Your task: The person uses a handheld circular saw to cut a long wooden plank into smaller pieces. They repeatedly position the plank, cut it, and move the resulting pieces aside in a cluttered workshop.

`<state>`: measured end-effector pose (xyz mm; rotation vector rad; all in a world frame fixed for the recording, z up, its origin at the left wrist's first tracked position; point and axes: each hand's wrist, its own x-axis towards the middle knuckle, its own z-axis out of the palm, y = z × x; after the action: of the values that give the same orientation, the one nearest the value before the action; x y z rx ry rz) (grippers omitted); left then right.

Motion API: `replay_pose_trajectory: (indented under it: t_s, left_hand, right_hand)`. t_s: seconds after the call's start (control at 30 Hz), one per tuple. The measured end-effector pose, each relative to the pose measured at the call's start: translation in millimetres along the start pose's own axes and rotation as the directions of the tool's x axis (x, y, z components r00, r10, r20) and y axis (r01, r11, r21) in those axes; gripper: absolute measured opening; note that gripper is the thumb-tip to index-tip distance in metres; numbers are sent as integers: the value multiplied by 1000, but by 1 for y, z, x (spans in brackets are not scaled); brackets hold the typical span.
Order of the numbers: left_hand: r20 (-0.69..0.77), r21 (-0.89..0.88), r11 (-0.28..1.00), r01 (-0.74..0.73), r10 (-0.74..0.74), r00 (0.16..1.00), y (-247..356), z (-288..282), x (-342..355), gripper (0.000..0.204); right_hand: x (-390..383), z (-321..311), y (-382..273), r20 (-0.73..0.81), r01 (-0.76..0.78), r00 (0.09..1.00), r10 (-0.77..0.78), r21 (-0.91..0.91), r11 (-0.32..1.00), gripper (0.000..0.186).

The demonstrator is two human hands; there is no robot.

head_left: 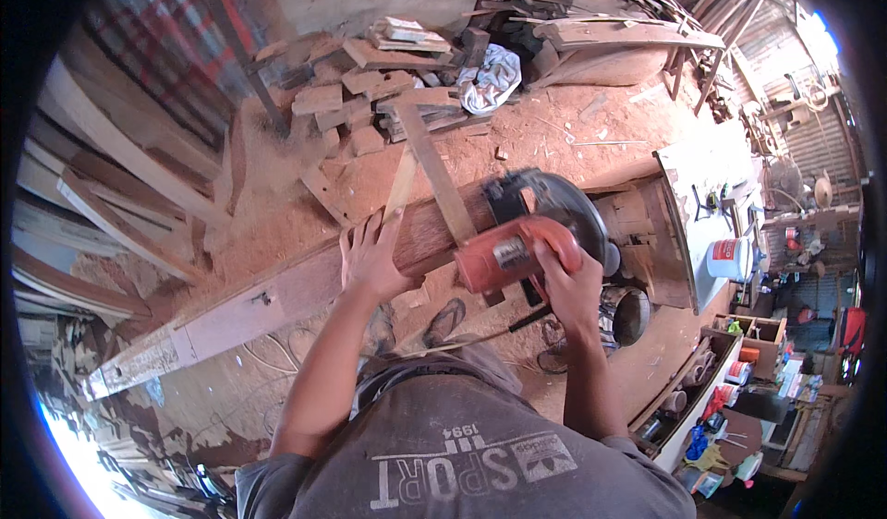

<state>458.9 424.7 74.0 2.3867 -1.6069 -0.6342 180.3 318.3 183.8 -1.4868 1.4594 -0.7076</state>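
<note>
My right hand [570, 286] is wrapped around the rear handle of a red circular saw [499, 259]. The saw, with its dark round blade guard and base, sits over the right part of a long wooden beam [226, 320]. My left hand [372, 259] lies on the beam to the left of the saw, fingers spread and thumb out toward the saw. A narrow wooden batten [432, 173] crosses the beam beside the saw's base. Near my left fingertips is the end of a paler strip [401, 185]; whether they touch it I cannot tell. The blade's cutting edge is hidden.
Offcuts [356, 108] are piled beyond the beam, next to a whitish crumpled bag [490, 80]. Curved timbers [120, 131] lean at the left. At the right stands a pale worktable [707, 187] with a white bucket [730, 260]. A cord [462, 340] runs from the saw past my feet.
</note>
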Motion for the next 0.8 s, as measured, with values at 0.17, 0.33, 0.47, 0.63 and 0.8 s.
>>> replay_pose_trajectory:
  t_s: [0.17, 0.33, 0.47, 0.63, 0.8]
  left_hand:
    - [-87, 164, 986, -42, 57, 995, 7, 23, -15, 117]
    - [-98, 267, 949, -165, 197, 976, 12, 38, -32, 95]
    - [-99, 157, 978, -137, 153, 983, 2, 9, -67, 69]
    - [-475, -43, 995, 94, -103, 874, -72, -20, -122, 58]
    - [-722, -294, 815, 500, -532, 442, -186, -38, -200, 59]
  right_hand:
    - [-15, -54, 35, -111, -135, 978, 177, 311, 941, 30]
    - [-7, -67, 106, -97, -233, 961, 257, 208, 950, 40]
    - [4, -66, 148, -27, -265, 964, 264, -56, 963, 45]
    - [20, -43, 191, 85, -237, 952, 294, -403, 884, 48]
    - [22, -12, 224, 308, -11, 935, 176, -470, 882, 45]
